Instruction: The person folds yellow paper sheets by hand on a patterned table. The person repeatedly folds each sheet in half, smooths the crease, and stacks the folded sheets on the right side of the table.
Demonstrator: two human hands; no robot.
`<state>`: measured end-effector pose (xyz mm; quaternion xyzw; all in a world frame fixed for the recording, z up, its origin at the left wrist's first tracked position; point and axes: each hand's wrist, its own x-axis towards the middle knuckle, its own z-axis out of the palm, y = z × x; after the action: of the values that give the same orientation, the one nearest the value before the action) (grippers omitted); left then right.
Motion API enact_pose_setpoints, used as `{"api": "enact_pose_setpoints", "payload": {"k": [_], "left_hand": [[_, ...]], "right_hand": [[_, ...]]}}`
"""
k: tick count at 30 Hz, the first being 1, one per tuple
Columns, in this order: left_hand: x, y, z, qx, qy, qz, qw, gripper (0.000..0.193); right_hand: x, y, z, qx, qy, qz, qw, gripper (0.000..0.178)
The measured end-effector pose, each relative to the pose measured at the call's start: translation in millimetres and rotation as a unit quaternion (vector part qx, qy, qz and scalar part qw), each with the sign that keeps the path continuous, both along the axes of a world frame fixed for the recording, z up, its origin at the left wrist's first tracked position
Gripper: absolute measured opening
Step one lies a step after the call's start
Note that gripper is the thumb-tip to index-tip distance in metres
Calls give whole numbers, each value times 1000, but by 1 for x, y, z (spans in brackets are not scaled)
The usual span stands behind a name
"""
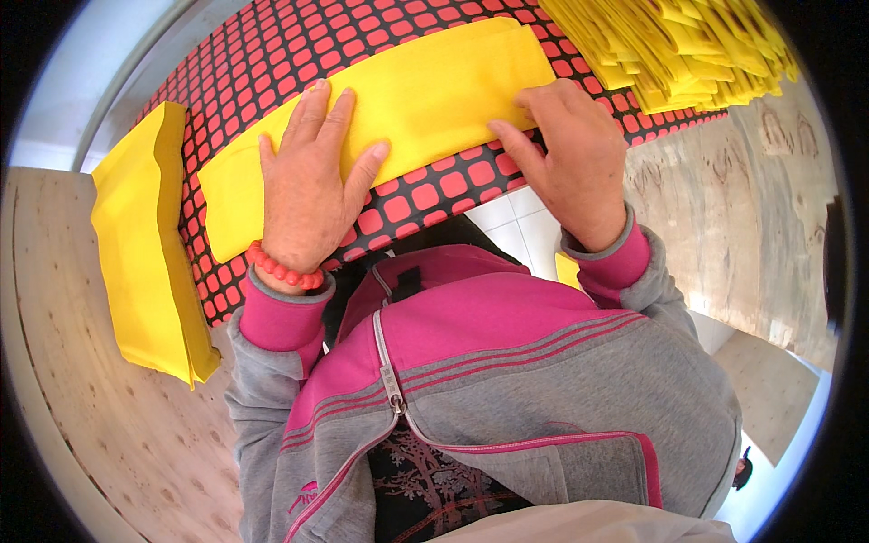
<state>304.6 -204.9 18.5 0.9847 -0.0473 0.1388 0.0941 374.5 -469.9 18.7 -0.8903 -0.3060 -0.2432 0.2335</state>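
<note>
A long strip of folded yellow fabric (425, 100) lies flat on a red-and-black patterned table cover (434, 185). My left hand (312, 181), with a red bead bracelet at the wrist, rests flat on its left half, fingers spread. At the fabric's right end is my right hand (575, 149); its thumb and forefinger are apart and touch the fabric near the corner. The other fingers curl under and are partly hidden. Nothing shows gripped in either hand.
To the left, a stack of folded yellow fabric (140, 253) sits on a pale wooden surface (63, 362), overlapping the patterned cover's edge. A large, loose pile of yellow folded pieces (679, 54) fills the far right corner. Another wooden surface (724, 199) is at the right.
</note>
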Motion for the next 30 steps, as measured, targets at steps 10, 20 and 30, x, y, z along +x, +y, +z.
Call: {"api": "enact_pose_setpoints", "payload": {"k": [10,20,30], "left_hand": [[1,0,-2,-31,-7,17,999,56],[1,-2,-5,-18,-38,9,999,54],[-21,2,-12,-33,-70,16,997,51]], "right_hand": [[-22,46,-11,46,62,223,972,35],[0,5,-2,50,16,110,993,28],[45,42,-15,-78,7,145,986,48]]}}
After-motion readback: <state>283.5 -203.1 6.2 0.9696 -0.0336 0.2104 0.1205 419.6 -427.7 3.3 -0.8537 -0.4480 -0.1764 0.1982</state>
